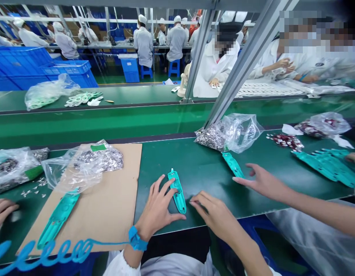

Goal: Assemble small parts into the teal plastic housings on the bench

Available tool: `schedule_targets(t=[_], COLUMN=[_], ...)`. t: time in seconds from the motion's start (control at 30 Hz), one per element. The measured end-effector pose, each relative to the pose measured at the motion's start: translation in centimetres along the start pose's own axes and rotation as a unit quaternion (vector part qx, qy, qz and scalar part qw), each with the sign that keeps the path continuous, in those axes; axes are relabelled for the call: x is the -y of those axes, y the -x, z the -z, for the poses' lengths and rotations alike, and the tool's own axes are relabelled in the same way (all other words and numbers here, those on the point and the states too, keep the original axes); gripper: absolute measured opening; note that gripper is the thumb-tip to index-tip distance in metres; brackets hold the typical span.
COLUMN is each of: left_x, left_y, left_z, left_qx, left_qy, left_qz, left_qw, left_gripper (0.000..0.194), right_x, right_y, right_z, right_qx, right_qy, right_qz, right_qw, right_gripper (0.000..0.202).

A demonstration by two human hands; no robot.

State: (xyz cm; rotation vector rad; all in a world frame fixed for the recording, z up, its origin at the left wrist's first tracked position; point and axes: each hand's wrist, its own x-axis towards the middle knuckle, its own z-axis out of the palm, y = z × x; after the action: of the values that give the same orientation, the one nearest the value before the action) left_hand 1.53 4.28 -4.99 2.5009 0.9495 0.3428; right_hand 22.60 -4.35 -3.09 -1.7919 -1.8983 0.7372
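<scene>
A slim teal plastic housing (179, 197) lies on the green bench in front of me, its open inner side facing up. My left hand (157, 209) rests over its left side, fingertips on the housing and thumb by its lower end, holding it against the bench. A blue coiled-cord wrist strap (137, 238) is around my left wrist. Just right of the housing, apart from it, my right hand (216, 214) has thumb and index finger pinched together. Whatever is between those fingertips is too small to make out.
Left, a cardboard sheet (119, 207) carries another teal housing (58, 218) and a bag of small metal parts (108, 159). Another metal-parts bag (210, 136) stands by the post. A co-worker's hand (260, 180) reaches near a third housing (232, 164); another person's hand (3, 212) is far left.
</scene>
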Motion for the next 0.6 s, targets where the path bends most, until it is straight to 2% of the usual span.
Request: schedule_targets(t=[0.13,0.3,0.6], left_x=[0.2,1.0,1.8], left_y=[0.1,0.2,0.1], left_z=[-0.1,-0.7,-1.3], left_qx=[-0.012,-0.032,-0.061], left_qy=[0.0,-0.023,-0.064], left_qz=[-0.021,-0.04,-0.053], left_qw=[1.0,0.998,0.995], left_gripper=[0.061,0.05,0.051], right_x=[1.6,1.1,1.1], right_y=[-0.2,-0.3,0.0], right_z=[-1.2,-2.0,-2.4], right_qx=[0.021,-0.014,-0.037], right_qy=[-0.034,-0.055,-0.007], right_qz=[0.009,0.004,0.008], right_qw=[0.999,0.998,0.999], right_gripper=[0.022,0.015,0.015])
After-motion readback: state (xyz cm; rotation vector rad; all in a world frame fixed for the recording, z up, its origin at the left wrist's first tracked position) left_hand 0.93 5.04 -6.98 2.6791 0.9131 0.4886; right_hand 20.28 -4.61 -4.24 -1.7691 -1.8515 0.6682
